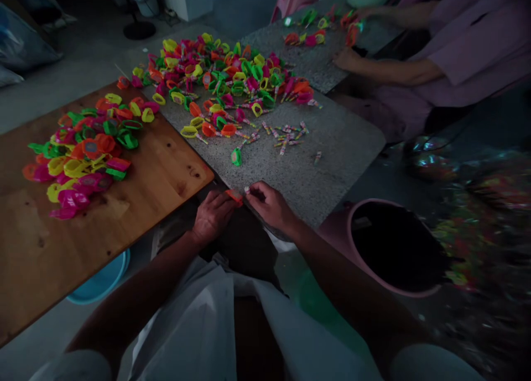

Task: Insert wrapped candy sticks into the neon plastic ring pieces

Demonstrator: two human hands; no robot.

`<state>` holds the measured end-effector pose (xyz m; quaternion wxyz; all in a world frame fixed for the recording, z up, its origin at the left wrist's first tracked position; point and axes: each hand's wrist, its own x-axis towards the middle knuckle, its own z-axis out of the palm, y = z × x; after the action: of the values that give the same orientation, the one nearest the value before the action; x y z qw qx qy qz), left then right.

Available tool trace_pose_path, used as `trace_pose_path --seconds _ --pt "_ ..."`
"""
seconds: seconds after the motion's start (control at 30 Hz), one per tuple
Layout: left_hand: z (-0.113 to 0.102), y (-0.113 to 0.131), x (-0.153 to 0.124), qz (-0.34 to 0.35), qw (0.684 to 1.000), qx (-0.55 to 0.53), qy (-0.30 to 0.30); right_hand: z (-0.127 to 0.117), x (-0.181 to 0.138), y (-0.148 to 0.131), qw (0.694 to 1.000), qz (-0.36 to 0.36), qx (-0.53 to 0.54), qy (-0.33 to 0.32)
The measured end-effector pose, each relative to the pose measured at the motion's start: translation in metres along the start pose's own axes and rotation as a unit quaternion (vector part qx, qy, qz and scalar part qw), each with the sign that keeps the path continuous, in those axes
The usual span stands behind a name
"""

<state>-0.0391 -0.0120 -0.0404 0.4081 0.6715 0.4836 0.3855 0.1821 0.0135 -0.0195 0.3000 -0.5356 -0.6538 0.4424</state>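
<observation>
My left hand (211, 216) is closed on an orange plastic toy watch (235, 197) at the near edge of the grey table. Close beside it, my right hand (271, 205) pinches a small printed tube (247, 190), whose pale end shows at the fingertips. A small gap lies between the watch and the tube. Just beyond my hands is a green toy watch (236, 156) with a tube attached. Several loose printed tubes (286, 136) are scattered farther back, and one lone tube (318, 157) lies to their right.
A big heap of bright toy watches with tubes (215, 74) covers the grey table's (344, 143) far part. More watches (87, 149) are piled on the wooden board (166, 187) at left. A pink bin (352, 226) stands right. Across the table, a co-worker's hands (348, 59) handle similar pieces.
</observation>
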Motion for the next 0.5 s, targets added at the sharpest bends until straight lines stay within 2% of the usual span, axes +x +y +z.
trace_pose_path --seconds 0.07,0.27,0.37,0.43,0.5 --pt "0.0 0.001 0.0 0.003 1.0 -0.02 -0.005 0.001 0.0 -0.001 1.0 0.003 0.006 -0.004" --pt "0.005 0.006 -0.001 -0.047 0.993 -0.105 0.005 0.003 -0.002 -0.003 1.0 0.003 0.018 0.002" --pt "0.014 0.006 -0.003 -0.09 0.984 -0.149 0.047 0.002 -0.003 -0.005 1.0 0.008 0.021 0.006" --pt "0.02 0.005 -0.003 -0.164 0.951 -0.251 0.081 0.001 -0.004 -0.005 1.0 0.007 0.017 0.006" --pt "0.024 0.003 0.001 -0.244 0.884 -0.39 0.082 0.002 -0.003 -0.004 1.0 0.006 0.011 0.007"
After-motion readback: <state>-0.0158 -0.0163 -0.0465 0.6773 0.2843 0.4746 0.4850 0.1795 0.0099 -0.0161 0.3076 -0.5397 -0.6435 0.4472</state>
